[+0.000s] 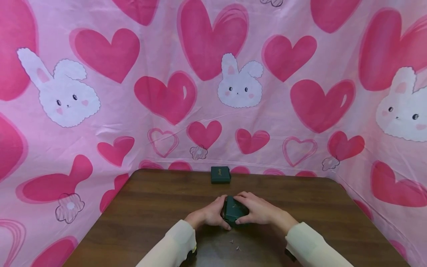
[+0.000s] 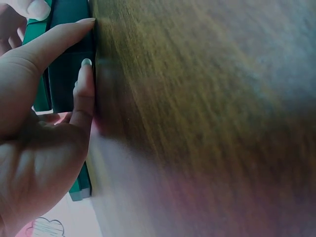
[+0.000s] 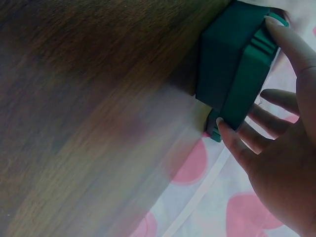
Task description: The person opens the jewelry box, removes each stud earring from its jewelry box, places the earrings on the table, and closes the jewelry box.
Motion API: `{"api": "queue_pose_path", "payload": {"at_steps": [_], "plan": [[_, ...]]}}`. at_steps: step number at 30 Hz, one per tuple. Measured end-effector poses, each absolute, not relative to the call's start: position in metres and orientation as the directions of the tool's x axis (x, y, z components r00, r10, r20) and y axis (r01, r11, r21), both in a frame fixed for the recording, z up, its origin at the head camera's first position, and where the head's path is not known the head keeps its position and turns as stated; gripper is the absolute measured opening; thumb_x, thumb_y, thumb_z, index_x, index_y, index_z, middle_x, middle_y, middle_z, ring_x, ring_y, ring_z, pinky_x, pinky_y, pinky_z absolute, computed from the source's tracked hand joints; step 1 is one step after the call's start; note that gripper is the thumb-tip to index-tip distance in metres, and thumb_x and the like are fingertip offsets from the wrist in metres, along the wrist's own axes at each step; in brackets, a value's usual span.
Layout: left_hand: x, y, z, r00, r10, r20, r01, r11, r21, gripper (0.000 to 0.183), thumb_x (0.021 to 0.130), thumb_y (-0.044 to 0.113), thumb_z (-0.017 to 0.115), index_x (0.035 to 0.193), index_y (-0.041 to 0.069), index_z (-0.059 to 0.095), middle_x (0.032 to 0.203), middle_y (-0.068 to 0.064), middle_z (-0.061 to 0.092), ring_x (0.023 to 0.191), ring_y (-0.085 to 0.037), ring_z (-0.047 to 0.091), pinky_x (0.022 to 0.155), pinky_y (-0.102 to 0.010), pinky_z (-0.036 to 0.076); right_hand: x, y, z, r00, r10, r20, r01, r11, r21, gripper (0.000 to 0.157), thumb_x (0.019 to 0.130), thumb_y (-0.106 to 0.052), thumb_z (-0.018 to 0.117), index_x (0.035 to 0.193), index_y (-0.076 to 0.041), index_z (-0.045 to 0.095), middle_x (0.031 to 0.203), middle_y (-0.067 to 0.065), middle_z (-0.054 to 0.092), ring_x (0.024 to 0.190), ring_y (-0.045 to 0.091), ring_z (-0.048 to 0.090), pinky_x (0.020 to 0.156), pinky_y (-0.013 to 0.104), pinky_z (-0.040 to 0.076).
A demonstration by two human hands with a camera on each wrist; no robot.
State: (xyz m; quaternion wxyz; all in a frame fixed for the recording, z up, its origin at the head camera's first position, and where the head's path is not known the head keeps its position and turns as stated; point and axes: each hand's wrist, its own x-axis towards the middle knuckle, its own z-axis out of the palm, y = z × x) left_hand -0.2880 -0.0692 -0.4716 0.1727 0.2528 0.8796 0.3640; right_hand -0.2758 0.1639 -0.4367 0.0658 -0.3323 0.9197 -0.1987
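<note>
A small dark green jewelry box (image 1: 235, 210) stands on the table between both hands. My left hand (image 1: 213, 213) holds its left side; in the left wrist view, the thumb and a finger lie along the wall of the box (image 2: 69, 79), near the tabletop. From the other side my right hand (image 1: 261, 210) grips the lid (image 3: 249, 74), with the thumb at one end and fingers at the other in the right wrist view. Whether the lid is parted from the base cannot be told. In front of the hands lie two tiny shiny pieces (image 1: 238, 248), perhaps stud earrings.
Farther back on the brown wooden table (image 1: 160, 196) sits a second dark green box (image 1: 220, 175) with gold lettering on top. Pink cloth (image 1: 207, 104) printed with hearts and rabbits hangs around the back and sides of the table.
</note>
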Motion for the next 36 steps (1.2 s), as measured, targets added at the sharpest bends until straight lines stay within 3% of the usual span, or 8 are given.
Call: {"api": "queue_pose_path", "payload": {"at_steps": [9, 24, 36], "plan": [[-0.2893, -0.0701, -0.4727, -0.800, 0.591, -0.103, 0.330, 0.576, 0.747, 0.098, 0.072, 0.020, 0.095, 0.148, 0.013, 0.033, 0.129, -0.001, 0.046, 0.116, -0.020, 0.049, 0.112, -0.049, 0.040, -0.2773, 0.1618, -0.4378, -0.748, -0.663, 0.024, -0.617, 0.681, -0.395, 0.078, 0.084, -0.051, 0.081, 0.145, -0.008, 0.055, 0.141, 0.006, 0.052, 0.122, 0.023, 0.051, 0.102, 0.049, 0.049], [-0.2868, -0.0691, -0.4729, -0.798, 0.594, -0.100, 0.342, 0.584, 0.736, 0.117, 0.074, 0.028, 0.094, 0.159, 0.008, 0.017, 0.145, -0.008, 0.042, 0.126, -0.025, 0.047, 0.115, -0.052, 0.036, -0.2777, 0.1603, -0.4379, -0.745, -0.667, -0.004, -0.609, 0.682, -0.405, 0.079, 0.084, -0.049, 0.081, 0.146, -0.008, 0.054, 0.141, 0.006, 0.051, 0.121, 0.022, 0.051, 0.102, 0.048, 0.049], [-0.2908, -0.0694, -0.4747, -0.786, 0.608, -0.109, 0.375, 0.610, 0.698, 0.105, 0.076, 0.035, 0.091, 0.154, 0.009, 0.027, 0.139, -0.004, 0.044, 0.122, -0.021, 0.049, 0.114, -0.048, 0.039, -0.2788, 0.1594, -0.4433, -0.736, -0.677, 0.001, -0.623, 0.677, -0.393, 0.078, 0.083, -0.050, 0.081, 0.144, -0.008, 0.056, 0.139, 0.004, 0.053, 0.120, 0.021, 0.051, 0.103, 0.045, 0.049]]}}
